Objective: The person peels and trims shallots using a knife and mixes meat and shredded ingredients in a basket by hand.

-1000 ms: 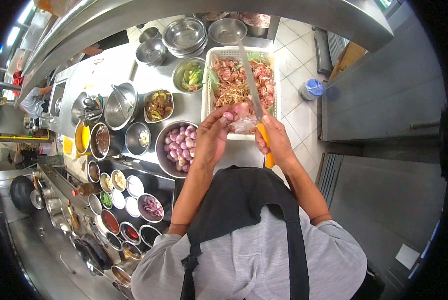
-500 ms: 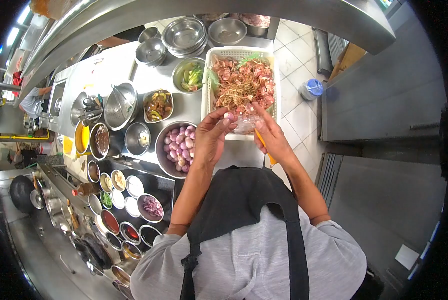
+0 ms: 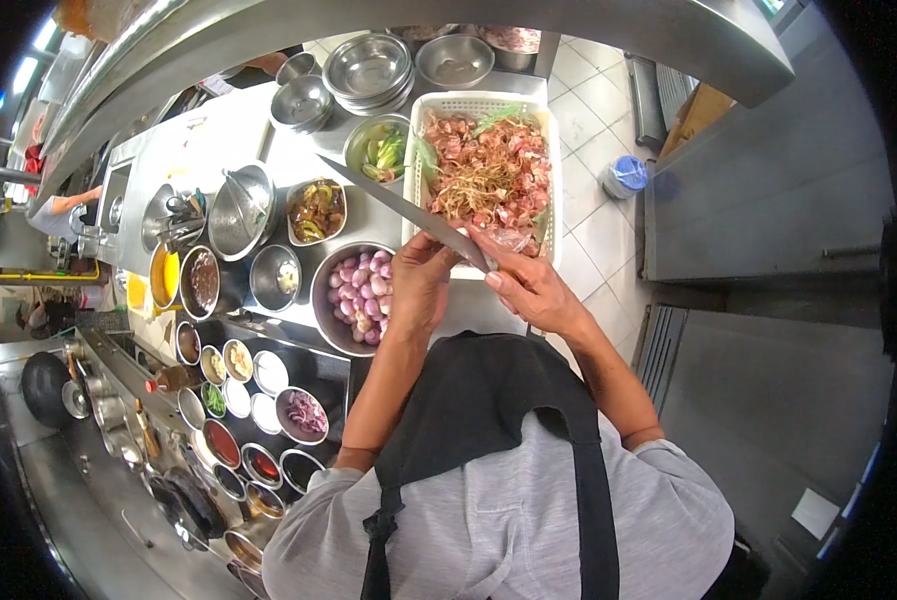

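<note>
My right hand is closed on a kitchen knife, whose long blade points up and left across the corner of the white basket. Close beside it, my left hand pinches a small shallot, mostly hidden now by fingers and blade. Both hands meet over the basket's near edge. Reddish shallot skins and stringy root ends fill the basket, along with some clear and green plastic. Left of my left forearm, a metal bowl holds peeled purple shallots.
Metal bowls are stacked at the back. Cut greens and a dish of dark cooked food stand left of the basket. Several small sauce and ingredient containers line the left side. A steel shelf crosses overhead.
The knife has swung so its blade now extends up and left over the basket corner; before, only its orange handle showed. My hands have come closer together, covering the shallot.
</note>
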### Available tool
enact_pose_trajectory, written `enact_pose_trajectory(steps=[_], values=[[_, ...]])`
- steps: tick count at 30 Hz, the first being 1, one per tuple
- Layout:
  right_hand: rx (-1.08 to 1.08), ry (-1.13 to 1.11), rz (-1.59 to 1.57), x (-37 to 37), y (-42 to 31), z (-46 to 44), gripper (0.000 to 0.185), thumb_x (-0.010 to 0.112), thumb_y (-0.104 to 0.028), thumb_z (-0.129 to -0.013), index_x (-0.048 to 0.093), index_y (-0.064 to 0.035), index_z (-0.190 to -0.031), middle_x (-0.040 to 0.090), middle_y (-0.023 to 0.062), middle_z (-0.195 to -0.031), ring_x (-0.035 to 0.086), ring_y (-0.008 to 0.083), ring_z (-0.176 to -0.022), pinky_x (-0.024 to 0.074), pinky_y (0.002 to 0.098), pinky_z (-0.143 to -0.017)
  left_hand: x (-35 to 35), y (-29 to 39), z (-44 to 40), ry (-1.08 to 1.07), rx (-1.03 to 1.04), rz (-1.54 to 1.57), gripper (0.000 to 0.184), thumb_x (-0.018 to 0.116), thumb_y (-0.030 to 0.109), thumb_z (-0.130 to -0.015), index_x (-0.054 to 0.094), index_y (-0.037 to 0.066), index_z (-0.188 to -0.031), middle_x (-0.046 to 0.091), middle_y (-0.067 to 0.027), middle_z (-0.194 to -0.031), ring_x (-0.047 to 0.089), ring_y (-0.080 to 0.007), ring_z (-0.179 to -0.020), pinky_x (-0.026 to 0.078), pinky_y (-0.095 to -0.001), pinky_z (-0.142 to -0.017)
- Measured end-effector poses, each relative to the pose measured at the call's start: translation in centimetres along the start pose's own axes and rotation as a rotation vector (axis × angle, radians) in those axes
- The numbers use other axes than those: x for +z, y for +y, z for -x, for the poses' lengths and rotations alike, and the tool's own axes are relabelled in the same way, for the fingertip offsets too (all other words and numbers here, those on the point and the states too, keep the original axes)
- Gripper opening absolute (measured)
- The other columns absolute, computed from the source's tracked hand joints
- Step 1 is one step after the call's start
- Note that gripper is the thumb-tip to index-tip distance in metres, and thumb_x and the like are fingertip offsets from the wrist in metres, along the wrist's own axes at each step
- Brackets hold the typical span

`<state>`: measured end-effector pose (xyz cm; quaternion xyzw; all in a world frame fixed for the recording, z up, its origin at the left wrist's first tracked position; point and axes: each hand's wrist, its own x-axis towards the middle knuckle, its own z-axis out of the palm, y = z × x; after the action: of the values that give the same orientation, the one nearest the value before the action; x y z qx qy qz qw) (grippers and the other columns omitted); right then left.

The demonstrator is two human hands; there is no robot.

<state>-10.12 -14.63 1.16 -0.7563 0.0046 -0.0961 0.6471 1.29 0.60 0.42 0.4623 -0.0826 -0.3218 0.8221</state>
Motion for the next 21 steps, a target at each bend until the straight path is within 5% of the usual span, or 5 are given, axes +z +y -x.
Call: enact_pose_trajectory(steps=[5,7,21], values=[[0.05,-0.034,-0.012,-0.2,-0.6,0.3,0.058,0.053,-0.029,-0.103,0.04,-0.0048,-0.154,0.058,0.0,-0.08,0.045,0.0065,-0.056,0.0397,0.024,-0.053,0.7,0.5,0.3,0.02,0.0,-0.03,0.037,0.075,0.011,-0.09,0.06,-0.005,-0.12,0.065,-0.0108,-0.109,0.063,-0.0219,-0.102,0.05,-0.0362,-0.093],[0.04,-0.029,-0.024,-0.2,-0.8,0.3,0.058,0.053,-0.029,-0.103,0.04,-0.0047,-0.154,0.057,-0.0003,-0.079,0.045,0.0064,-0.057,0.0395,0.0239,-0.053,0.3,0.2,0.1,0.003,0.047,0.044,0.022,0.071,-0.004,-0.088,0.071,-0.003,-0.11,0.073,-0.0112,-0.106,0.069,-0.0198,-0.096,0.056,-0.0348,-0.089],[0.328,0.138,-0.373,0.0,-1.5,0.5,0.054,0.043,-0.034,-0.108,0.036,-0.0111,-0.156,0.044,-0.0019,-0.064,0.042,0.0053,-0.052,0.0365,0.0203,-0.045,0.2,0.6,0.1,-0.018,-0.059,0.138,0.03,0.069,-0.002,-0.09,0.067,-0.004,-0.119,0.07,-0.0167,-0.117,0.069,-0.0231,-0.102,0.055,-0.0344,-0.09]])
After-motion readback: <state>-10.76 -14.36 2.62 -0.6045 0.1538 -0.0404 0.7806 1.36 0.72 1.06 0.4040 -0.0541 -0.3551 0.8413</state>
